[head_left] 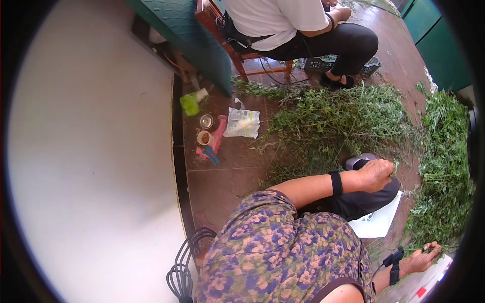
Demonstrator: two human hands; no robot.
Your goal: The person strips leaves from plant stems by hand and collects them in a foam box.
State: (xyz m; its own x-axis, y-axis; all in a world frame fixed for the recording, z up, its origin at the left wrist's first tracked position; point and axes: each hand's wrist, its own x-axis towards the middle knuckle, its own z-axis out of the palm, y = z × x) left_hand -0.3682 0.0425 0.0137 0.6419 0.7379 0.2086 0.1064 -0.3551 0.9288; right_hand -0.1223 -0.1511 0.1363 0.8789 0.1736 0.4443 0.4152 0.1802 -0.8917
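Note:
My left hand (376, 175), with a black band at the wrist, is closed in a fist above my dark-trousered knee. A small bit of green shows at its fingertips, too small to make out well. Lower right, my right hand (423, 258) has its thumb and fingers pinched together on a thin green sprig (442, 248). It is at the near end of a long heap of leafy green plants (444, 166). A second pile of cut green plants (338, 113) lies on the floor beyond my left hand. A white sheet (378, 218) lies beside my leg.
Another person (283, 25) sits on a wooden chair (237, 60) beside a dark crate (371, 65). On the brown floor (222, 182) are a plastic packet (242, 122), a cup (205, 138), a metal tin (206, 121) and a green bag (190, 104). Coiled black cables (180, 267) hang near the white wall.

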